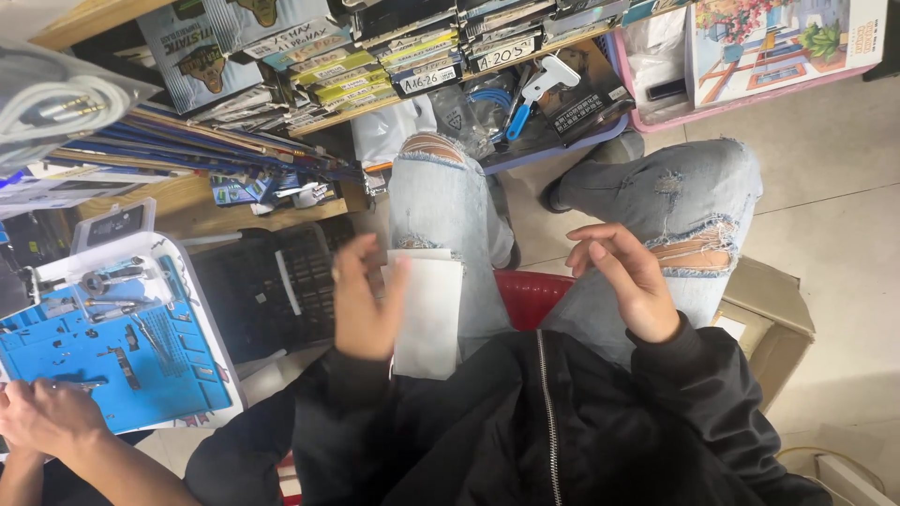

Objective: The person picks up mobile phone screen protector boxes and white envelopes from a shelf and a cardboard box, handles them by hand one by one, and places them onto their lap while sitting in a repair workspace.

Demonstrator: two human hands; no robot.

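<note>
left hand gripping flat white sleeve — right hand loose, empty

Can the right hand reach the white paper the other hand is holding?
Probably yes. The right hand is empty and hangs over the lap, close to the white paper in the left hand. Only jeans lie between them, nothing blocking.

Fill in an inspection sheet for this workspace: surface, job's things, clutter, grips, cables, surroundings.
Surface: blue work mat on a white tray, small tools on it.
Job's things: white flat packet, held over the lap.
Clutter: boxed packets on wooden shelves.
Grips: left hand holds the packet; right hand free, fingers curled.
Cables: white coiled cable in a bag.
Surroundings: another person's hand at the mat; red stool; cardboard box.
</note>
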